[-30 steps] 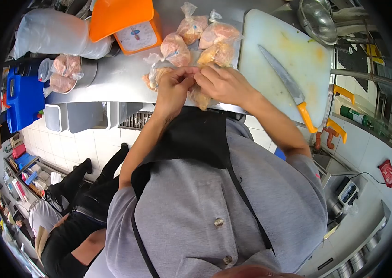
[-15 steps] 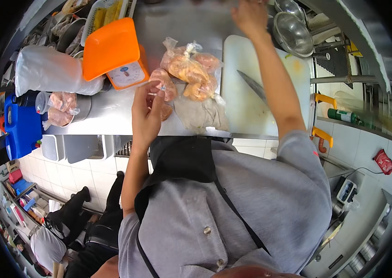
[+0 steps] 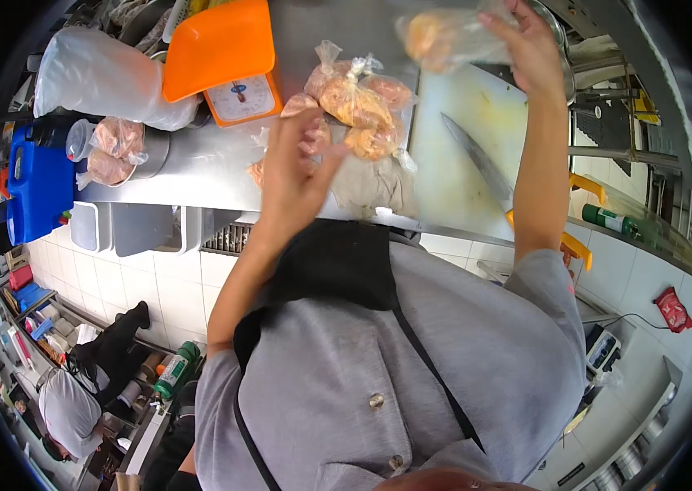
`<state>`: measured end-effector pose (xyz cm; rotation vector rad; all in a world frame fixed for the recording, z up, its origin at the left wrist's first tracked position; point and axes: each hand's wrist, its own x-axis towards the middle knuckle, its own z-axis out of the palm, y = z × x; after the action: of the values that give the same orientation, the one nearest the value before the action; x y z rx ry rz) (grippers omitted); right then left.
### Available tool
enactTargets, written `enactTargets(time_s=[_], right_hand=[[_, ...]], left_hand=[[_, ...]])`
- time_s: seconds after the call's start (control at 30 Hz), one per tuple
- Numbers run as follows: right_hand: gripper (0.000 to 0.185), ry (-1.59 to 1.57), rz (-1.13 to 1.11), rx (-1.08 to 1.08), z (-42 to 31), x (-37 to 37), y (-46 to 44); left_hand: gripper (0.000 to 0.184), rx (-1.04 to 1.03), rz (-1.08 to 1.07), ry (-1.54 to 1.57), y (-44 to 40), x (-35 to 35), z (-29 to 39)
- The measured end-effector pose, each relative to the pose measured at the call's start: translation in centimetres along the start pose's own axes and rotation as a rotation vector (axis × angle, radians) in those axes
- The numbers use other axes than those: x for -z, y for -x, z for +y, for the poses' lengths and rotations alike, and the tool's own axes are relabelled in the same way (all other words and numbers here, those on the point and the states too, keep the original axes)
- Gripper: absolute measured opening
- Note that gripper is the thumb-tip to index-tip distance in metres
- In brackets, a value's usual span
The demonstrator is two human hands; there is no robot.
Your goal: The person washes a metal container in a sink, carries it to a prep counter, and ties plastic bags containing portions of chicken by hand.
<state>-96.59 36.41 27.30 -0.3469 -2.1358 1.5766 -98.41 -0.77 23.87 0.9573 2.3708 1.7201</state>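
My right hand point(image 3: 536, 51) grips the loose end of a clear plastic bag of orange-yellow meat point(image 3: 429, 39), slightly blurred, above the far edge of the cutting board point(image 3: 464, 106). My left hand point(image 3: 295, 168) is open, thumb and fingers apart, over several knotted bags of raw meat point(image 3: 354, 102). It partly hides the pinkish ones behind it. On the white board lies a knife point(image 3: 477, 155), its blade slanting towards my right forearm. A crumpled beige cloth point(image 3: 372, 186) rests between the bags and the board.
An orange kitchen scale point(image 3: 223, 61) stands left of the bags. Beyond it are a large clear plastic sack point(image 3: 104, 78), a metal pot with bagged meat point(image 3: 149, 155) and a blue jerrycan point(image 3: 39, 184). Another person point(image 3: 76, 401) is at the lower left.
My right hand has come back from the counter's far side, now with a bag in it. My left hand has opened wider and moved slightly right. The view has shifted.
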Motion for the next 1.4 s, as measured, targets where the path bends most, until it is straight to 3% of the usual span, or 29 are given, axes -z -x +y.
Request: enactTargets(time_s=[0.03,0.1,0.17,0.23,0.3,0.37,0.43,0.57,0.67,0.73,1.03,1.23,1.4], right_hand=[[0.023,-0.067,-0.108,-0.02,-3.5,-1.9,2.6],[0.018,-0.123,-0.245,0.013,-7.8,-6.5,7.2],[0.025,-0.042,-0.33,0.127,-8.1,-10.9,10.9],[0.029,0.025,-0.392,0.198,-7.8,-13.3,13.1],[0.034,0.114,-0.339,0.01,-7.6,-14.5,14.2],[0.036,0.052,-0.244,-0.025,-5.0,-14.5,13.9],[0.04,0.091,-0.097,-0.024,-3.0,-14.0,13.2],[0.04,0.056,-0.049,-0.106,1.5,-15.3,13.3],[0.041,0.029,0.006,-0.216,3.3,-15.9,13.3],[0.04,0.142,0.085,-0.086,4.0,-15.7,12.9],[0.026,0.293,0.201,-0.081,3.6,-15.7,11.4],[0.026,0.362,0.135,-0.077,3.2,-15.6,10.9],[0.028,0.376,0.111,-0.105,2.5,-15.3,11.1]], left_hand=[[0.05,-0.177,0.041,-0.099,-0.3,-1.0,1.0],[0.047,-0.195,0.143,-0.165,-0.2,-4.2,4.2],[0.045,-0.212,0.244,-0.23,0.6,-5.1,4.0],[0.034,0.017,-0.303,0.07,2.0,-5.9,0.1],[0.026,0.121,-0.292,0.128,2.6,-6.0,-2.6],[0.018,0.237,-0.292,0.189,3.0,-5.1,-3.4],[0.02,-0.003,-0.313,-0.032,2.8,-4.5,-3.3],[0.03,0.064,-0.383,-0.106,3.8,-3.7,-5.3],[0.032,-0.006,-0.383,-0.171,4.3,-3.9,-6.1],[0.026,-0.116,-0.294,-0.217,4.4,-4.2,-5.7],[0.021,-0.216,-0.259,-0.411,3.5,-6.1,-7.2],[0.022,-0.346,-0.205,-0.426,3.6,-6.7,-8.5],[0.019,-0.321,-0.198,-0.381,3.3,-7.1,-9.3]])
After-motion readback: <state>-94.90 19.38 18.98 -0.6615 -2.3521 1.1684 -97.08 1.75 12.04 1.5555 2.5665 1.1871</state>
